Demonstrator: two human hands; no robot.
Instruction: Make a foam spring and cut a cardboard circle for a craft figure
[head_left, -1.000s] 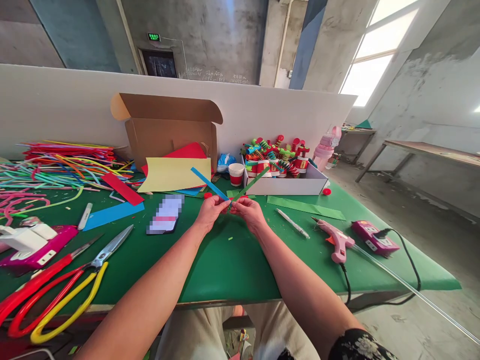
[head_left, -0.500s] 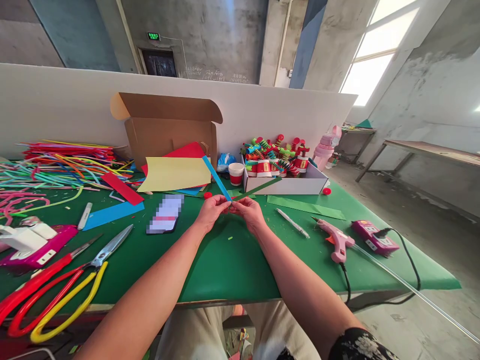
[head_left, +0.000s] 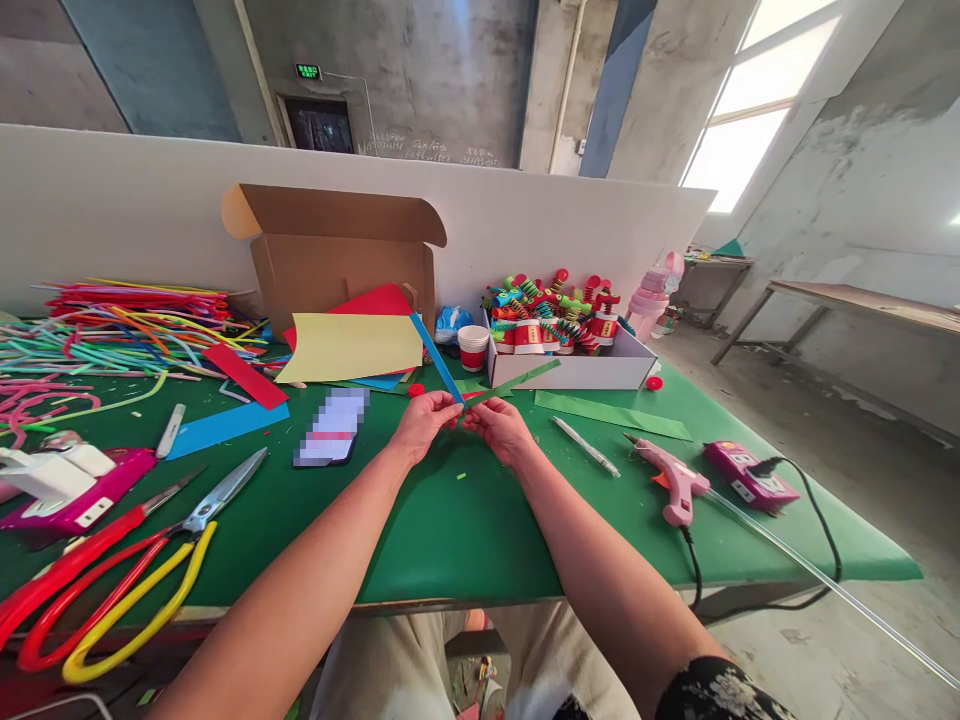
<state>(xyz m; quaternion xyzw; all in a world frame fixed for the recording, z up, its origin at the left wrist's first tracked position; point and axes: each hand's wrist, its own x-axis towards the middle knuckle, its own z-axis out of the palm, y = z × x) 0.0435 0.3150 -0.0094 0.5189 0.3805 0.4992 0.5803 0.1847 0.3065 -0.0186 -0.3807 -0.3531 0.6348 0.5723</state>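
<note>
My left hand [head_left: 424, 427] pinches the lower end of a blue paper strip [head_left: 437, 358], which slants up and to the left. My right hand [head_left: 498, 425] is closed on the near end of a green paper strip [head_left: 521, 380] that points up and to the right. The two strips meet at my fingertips in a V, and my fingers hide how the ends join. Both hands are close together above the green table [head_left: 465, 540]. A tiny green paper scrap [head_left: 461, 477] lies below them.
Scissors [head_left: 217, 505] and a phone [head_left: 330, 428] lie to the left. On the right are a pen [head_left: 586, 446], a pink glue gun [head_left: 679, 485] with a cord, and a green strip [head_left: 611, 414]. Behind stand paper cups [head_left: 472, 350] and a white box [head_left: 570, 373] of paper-cup figures.
The green strip has tilted a little and its far end has dropped slightly. The blue strip's top has shifted slightly right. Both hands keep their pinch near the same spot.
</note>
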